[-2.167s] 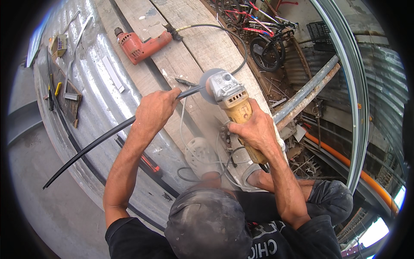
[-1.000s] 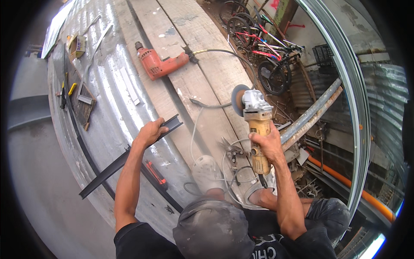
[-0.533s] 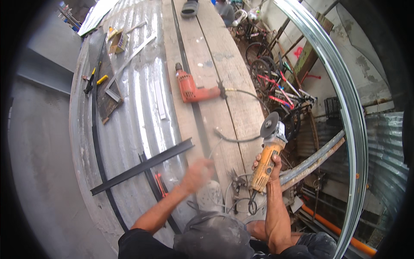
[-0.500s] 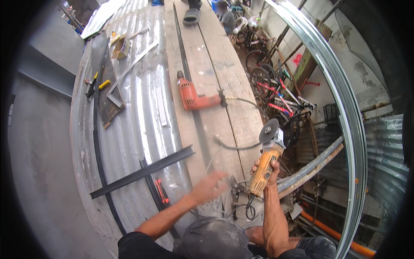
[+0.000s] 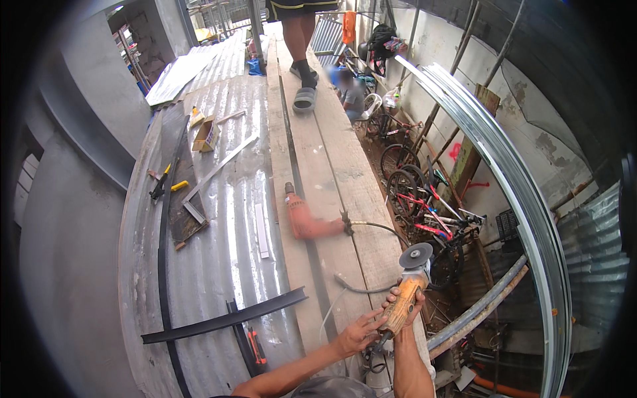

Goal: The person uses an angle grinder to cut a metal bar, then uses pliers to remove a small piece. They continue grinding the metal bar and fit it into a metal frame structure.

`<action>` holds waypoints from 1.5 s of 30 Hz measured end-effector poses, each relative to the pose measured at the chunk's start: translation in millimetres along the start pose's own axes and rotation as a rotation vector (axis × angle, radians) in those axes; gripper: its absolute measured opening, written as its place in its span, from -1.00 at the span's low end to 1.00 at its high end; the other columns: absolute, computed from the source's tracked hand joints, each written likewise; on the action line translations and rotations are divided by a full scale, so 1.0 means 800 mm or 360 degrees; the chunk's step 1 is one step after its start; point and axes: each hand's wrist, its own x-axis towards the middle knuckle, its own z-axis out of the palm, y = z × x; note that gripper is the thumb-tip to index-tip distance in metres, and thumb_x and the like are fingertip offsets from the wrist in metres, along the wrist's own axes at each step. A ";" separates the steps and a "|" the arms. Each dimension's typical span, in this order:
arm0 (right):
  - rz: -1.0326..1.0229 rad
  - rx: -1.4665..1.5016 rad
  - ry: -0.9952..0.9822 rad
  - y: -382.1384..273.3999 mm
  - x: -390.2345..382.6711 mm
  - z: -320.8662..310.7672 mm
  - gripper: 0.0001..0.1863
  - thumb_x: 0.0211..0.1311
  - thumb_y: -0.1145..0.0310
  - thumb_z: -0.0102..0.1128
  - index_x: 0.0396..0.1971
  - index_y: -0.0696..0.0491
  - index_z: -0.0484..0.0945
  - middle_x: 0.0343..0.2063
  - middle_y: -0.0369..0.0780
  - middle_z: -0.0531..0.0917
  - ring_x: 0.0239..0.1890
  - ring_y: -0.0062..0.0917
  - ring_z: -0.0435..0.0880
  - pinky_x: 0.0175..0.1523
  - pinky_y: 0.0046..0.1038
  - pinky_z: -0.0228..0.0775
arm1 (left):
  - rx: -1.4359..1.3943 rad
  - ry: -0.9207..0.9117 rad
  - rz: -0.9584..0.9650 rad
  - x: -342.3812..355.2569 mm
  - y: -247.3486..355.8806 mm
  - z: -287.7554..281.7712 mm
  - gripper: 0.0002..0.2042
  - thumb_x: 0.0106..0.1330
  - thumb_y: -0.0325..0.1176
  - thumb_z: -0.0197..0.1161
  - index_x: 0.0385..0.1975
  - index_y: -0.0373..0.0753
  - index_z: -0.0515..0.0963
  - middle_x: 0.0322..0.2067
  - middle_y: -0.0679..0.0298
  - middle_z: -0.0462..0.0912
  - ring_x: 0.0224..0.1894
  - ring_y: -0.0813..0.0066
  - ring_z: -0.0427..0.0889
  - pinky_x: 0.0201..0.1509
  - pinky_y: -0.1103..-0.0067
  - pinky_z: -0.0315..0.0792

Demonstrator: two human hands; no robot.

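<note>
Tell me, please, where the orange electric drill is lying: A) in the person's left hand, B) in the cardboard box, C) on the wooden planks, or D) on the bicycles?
C: the orange electric drill lies flat on the wooden planks, beyond the angle grinder in both hands.
</note>
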 end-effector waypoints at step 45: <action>0.0620 -0.2377 0.0505 0.053 0.074 0.045 -0.37 -0.17 0.44 0.41 0.02 0.26 0.45 -0.26 -0.14 0.63 -0.31 -0.45 0.67 -0.19 -0.43 0.55 | 0.1583 0.0251 -0.0868 -0.102 -0.086 -0.238 -0.64 0.28 -0.25 0.32 0.03 -0.22 0.56 -0.12 0.08 0.64 0.02 0.07 0.58 0.16 0.23 0.37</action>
